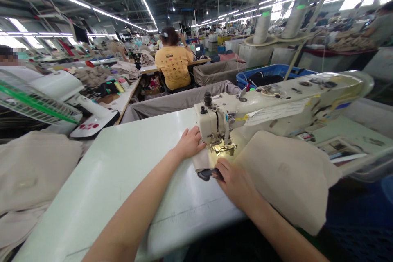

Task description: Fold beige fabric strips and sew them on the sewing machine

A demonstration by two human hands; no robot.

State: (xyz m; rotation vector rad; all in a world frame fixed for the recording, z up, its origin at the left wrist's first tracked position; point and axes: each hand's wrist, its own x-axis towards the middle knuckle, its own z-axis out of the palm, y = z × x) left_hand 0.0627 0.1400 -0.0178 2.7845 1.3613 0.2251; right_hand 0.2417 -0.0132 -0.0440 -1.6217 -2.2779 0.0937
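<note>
A cream sewing machine [270, 102] stands on the pale green table [129, 155], its lamp lighting the needle area. Beige fabric [285, 176] lies under and to the right of the machine head and hangs over the table's front edge. My left hand [190, 143] rests beside the needle area at the fabric's left edge, fingers apart. Nearer the front, my right hand [230, 178] has its fingers bent together at the fabric edge, beside a small dark object [207, 173]. What its fingertips grip is too small to make out.
A white fan [61, 86] and piled beige fabric [33, 172] are at the left. Behind the table are a cloth-lined bin [181, 98], a blue crate [260, 71] and a seated person in a yellow shirt [174, 65]. Thread cones [262, 28] stand behind the machine.
</note>
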